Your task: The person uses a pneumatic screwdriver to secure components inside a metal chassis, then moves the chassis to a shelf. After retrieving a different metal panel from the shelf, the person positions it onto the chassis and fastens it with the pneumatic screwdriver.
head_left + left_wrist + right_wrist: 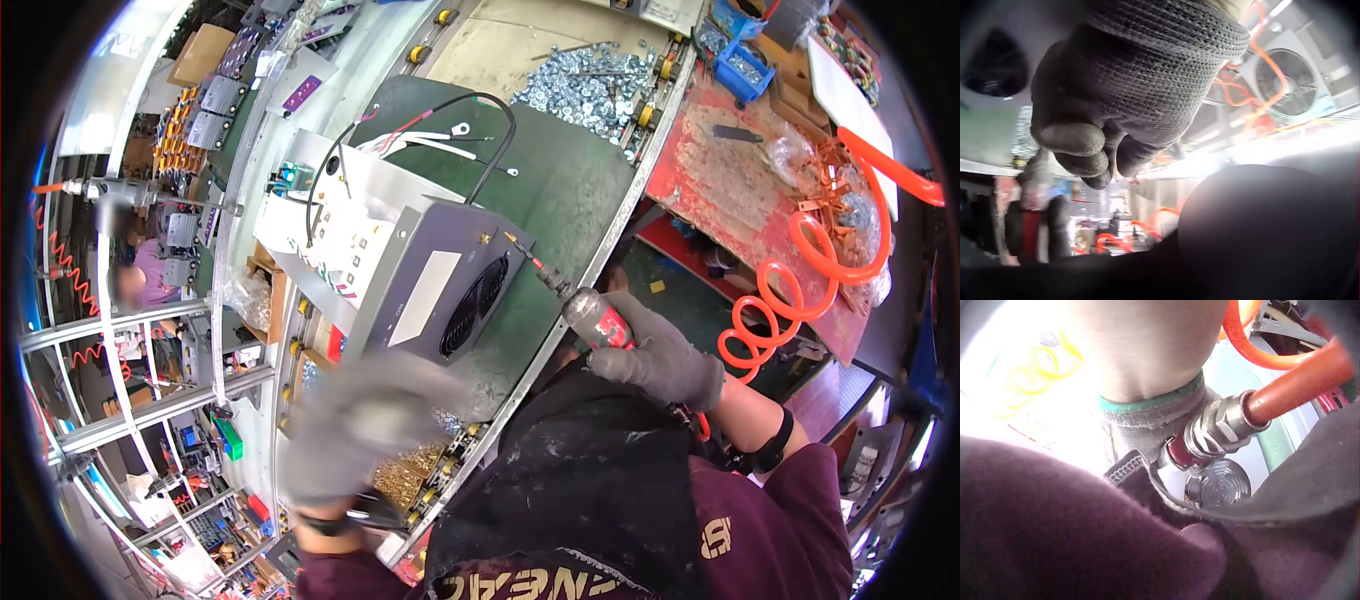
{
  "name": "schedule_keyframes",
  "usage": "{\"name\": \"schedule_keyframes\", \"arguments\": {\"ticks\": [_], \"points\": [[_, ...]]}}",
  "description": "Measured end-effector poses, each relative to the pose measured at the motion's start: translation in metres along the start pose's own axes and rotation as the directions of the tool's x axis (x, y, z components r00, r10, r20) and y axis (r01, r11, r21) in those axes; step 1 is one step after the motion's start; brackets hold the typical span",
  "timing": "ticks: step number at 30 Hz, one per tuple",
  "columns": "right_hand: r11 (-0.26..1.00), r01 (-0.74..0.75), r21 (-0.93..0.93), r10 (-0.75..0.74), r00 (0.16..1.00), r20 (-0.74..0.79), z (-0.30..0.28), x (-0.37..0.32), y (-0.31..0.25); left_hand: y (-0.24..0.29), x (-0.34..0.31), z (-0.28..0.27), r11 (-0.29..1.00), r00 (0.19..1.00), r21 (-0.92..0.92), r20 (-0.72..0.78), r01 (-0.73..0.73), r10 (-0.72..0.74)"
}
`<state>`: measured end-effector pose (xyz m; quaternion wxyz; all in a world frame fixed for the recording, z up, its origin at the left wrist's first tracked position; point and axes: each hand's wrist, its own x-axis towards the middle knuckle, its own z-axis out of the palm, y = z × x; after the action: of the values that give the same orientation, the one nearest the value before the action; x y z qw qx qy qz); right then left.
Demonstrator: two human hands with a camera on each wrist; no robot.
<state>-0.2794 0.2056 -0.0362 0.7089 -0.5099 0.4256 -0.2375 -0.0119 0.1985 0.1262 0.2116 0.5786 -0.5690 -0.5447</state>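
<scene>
A grey metal box (420, 290) with a black fan (475, 308) and a white label sits on the green work surface (560, 200). In the head view my gloved right hand (660, 355) grips an air screwdriver (597, 318), whose bit reaches the box's upper corner near a small brass-coloured piece (486, 239); whether they touch is unclear. My left hand (370, 425), blurred, is at the box's lower edge. The left wrist view shows this gloved hand (1129, 87) with curled fingers and nothing visible in them. An orange hose (1304, 387) joins the tool's metal fitting (1216, 431).
Loose nuts and washers (580, 90) lie beyond the box, and brass-coloured screws (400, 482) lie near my left wrist. A coiled orange hose (800, 290) hangs at the right beside a worn red table (710, 190) with blue bins (742, 72). Metal rails (600, 265) edge the work surface.
</scene>
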Motion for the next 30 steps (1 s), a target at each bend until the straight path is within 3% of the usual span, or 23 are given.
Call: {"name": "schedule_keyframes", "arguments": {"ticks": [1, 2, 3, 4, 5, 6, 7, 8, 10, 11, 13, 16, 20, 22, 25, 30], "points": [[1.0, 0.003, -0.031, -0.003, 1.0, -0.02, 0.0, -0.001, 0.0, 0.005, 0.005, -0.034, 0.986, 0.989, 0.094, -0.052, -0.136, 0.141], [1.0, 0.009, -0.015, -0.009, 1.0, -0.027, 0.0, -0.001, 0.003, 0.028, 0.031, -0.043, 0.871, 0.957, 0.456, -0.12, -0.184, 0.265], [0.999, 0.024, -0.022, -0.025, 0.999, -0.043, 0.001, -0.001, 0.007, 0.036, 0.062, -0.056, 0.837, 0.985, 0.528, -0.005, -0.143, 0.171], [0.999, 0.04, -0.03, -0.041, 0.997, -0.061, 0.0, -0.001, 0.01, 0.01, 0.097, -0.078, 0.755, 0.948, 0.573, 0.187, -0.319, 0.258], [0.999, 0.046, -0.016, -0.047, 0.996, -0.074, -0.001, 0.0, 0.008, -0.006, 0.122, -0.082, 0.585, 0.93, 0.722, 0.269, -0.368, 0.252], [1.0, -0.005, -0.031, 0.003, 0.999, -0.05, -0.003, 0.0, 0.004, -0.023, 0.14, -0.077, 0.505, 0.884, 0.729, 0.329, -0.461, 0.332], [0.997, -0.058, -0.046, 0.057, 0.998, -0.024, -0.003, -0.001, 0.002, -0.036, 0.155, -0.065, 0.585, 0.906, 0.692, 0.317, -0.423, 0.28], [0.998, -0.059, -0.032, 0.058, 0.998, -0.039, -0.003, -0.001, 0.004, -0.054, 0.169, -0.056, 0.578, 0.901, 0.691, 0.336, -0.434, 0.276], [0.995, -0.029, -0.097, 0.024, 0.999, -0.048, -0.003, -0.001, 0.007, -0.084, 0.191, -0.042, 0.268, 0.871, 0.838, 0.406, -0.476, 0.276], [0.995, -0.034, -0.09, 0.029, 0.998, -0.054, -0.003, -0.001, 0.008, -0.089, 0.197, -0.042, 0.268, 0.868, 0.834, 0.414, -0.482, 0.272], [0.993, -0.055, -0.108, 0.052, 0.998, -0.032, -0.002, 0.002, 0.005, -0.089, 0.208, -0.045, 0.328, 0.878, 0.818, 0.47, -0.473, 0.092], [0.998, -0.044, -0.039, 0.044, 0.999, -0.013, -0.002, 0.006, 0.002, -0.088, 0.206, -0.043, 0.265, 0.858, 0.816, 0.488, -0.514, 0.164], [0.991, -0.03, -0.128, 0.03, 1.0, 0.0, -0.004, 0.011, -0.004, -0.087, 0.205, -0.045, 0.325, 0.867, 0.804, 0.478, -0.498, 0.145], [0.904, -0.079, -0.42, 0.058, 0.996, -0.062, -0.005, 0.009, -0.017, -0.09, 0.205, -0.045, 0.312, 0.863, 0.805, 0.472, -0.505, 0.179], [0.802, -0.107, -0.588, 0.069, 0.994, -0.087, -0.007, 0.009, -0.034, -0.086, 0.203, -0.042, 0.351, 0.875, 0.802, 0.45, -0.483, 0.177], [0.866, -0.093, -0.491, 0.092, 0.995, -0.025, -0.025, 0.018, -0.043, -0.078, 0.199, -0.038, 0.359, 0.871, 0.794, 0.44, -0.49, 0.218]]}}
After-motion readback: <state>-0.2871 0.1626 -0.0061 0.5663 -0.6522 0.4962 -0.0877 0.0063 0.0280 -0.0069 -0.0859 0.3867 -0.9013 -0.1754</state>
